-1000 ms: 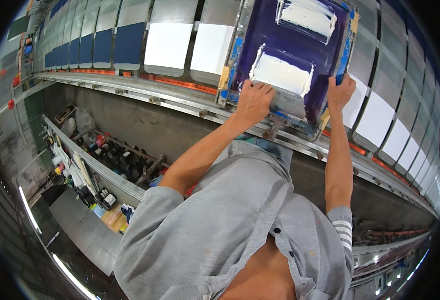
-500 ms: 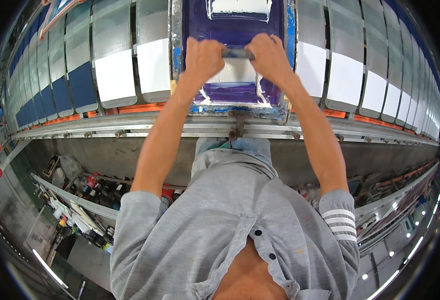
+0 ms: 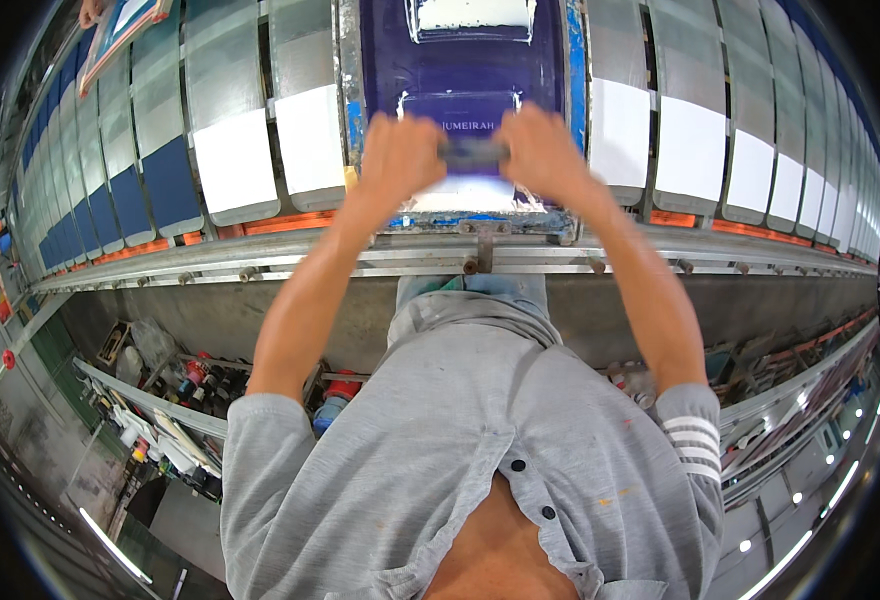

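Both of my hands grip the dark handle of a squeegee (image 3: 473, 152), the left hand (image 3: 401, 160) at one end and the right hand (image 3: 544, 158) at the other. The fingers are closed round it, slightly smeared by motion. It rests over the near part of a purple printing screen (image 3: 457, 75), set in a worn frame (image 3: 575, 85) with blue paint marks. Pale lettering shows in the mesh just beyond the handle. White ink (image 3: 532, 203) lies along the near end. A second white, ink-edged patch (image 3: 472, 14) shows at the far end.
Grey printing boards line both sides, bearing white pieces (image 3: 230, 160) and dark blue pieces (image 3: 172, 180). A metal rail (image 3: 410, 262) runs along the near edge. Another framed screen (image 3: 123, 35) is at upper left, with part of a hand beside it. Shelves with bottles (image 3: 215, 385) stand behind me.
Both hands have drawn the squeegee toward me, down the screen. Lettering in the mesh beyond it now shows.
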A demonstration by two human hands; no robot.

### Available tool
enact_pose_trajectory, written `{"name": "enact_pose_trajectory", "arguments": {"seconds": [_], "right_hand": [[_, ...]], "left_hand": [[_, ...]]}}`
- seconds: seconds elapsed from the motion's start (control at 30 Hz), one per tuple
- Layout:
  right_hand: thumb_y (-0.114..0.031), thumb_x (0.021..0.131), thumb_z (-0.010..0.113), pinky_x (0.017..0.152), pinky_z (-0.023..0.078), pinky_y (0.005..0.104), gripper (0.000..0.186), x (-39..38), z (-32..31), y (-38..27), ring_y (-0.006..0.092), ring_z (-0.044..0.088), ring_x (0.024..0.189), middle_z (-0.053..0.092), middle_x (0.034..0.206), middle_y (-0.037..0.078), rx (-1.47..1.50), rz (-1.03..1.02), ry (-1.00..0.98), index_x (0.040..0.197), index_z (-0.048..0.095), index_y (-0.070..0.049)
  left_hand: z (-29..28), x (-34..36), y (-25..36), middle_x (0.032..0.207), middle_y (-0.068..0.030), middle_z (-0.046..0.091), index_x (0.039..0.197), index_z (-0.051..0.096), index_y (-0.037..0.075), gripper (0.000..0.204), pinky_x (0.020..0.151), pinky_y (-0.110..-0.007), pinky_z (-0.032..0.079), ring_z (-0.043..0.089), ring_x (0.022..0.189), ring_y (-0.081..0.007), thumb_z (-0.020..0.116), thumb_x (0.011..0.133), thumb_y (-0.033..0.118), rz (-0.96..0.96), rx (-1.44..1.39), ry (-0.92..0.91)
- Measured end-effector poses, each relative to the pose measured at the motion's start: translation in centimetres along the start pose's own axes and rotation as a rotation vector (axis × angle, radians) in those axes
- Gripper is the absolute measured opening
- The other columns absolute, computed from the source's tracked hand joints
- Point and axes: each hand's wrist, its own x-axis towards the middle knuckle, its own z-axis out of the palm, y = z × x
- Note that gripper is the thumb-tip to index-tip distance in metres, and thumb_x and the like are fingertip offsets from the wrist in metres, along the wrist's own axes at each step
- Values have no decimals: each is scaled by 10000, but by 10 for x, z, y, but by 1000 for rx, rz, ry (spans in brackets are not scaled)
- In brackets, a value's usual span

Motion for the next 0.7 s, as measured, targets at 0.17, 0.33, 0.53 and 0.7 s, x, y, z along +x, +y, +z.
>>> {"name": "enact_pose_trajectory", "arguments": {"seconds": [0.17,0.33,0.53,0.7], "right_hand": [[-83,759,720,943,514,491,260,46,17,35,320,597,1095,669,1002,89,58,-81,314,1012,777,-72],[-93,748,736,960,511,487,260,-14,53,4,308,589,1119,667,1032,77,51,-97,341,1003,786,-95],[-93,741,729,978,506,499,233,45,7,32,306,591,1109,664,1030,77,80,-32,249,968,779,-96],[-103,780,666,1033,471,591,251,-8,62,8,298,571,1191,618,1065,106,34,-140,400,1020,736,-86]], "left_hand": [[15,51,-17,818,-113,764,929,836,195,276,751,-459,458,727,743,-300,653,759,78,-9,-2,215],[55,-15,2,856,-97,776,929,837,199,261,762,-439,435,718,748,-287,657,775,90,-32,-66,225],[17,48,-14,856,-80,779,931,837,199,274,750,-451,414,715,747,-282,661,767,69,-81,-26,179],[63,-16,1,888,-80,767,933,814,177,276,725,-459,393,708,759,-271,665,738,49,-15,-51,285]]}}
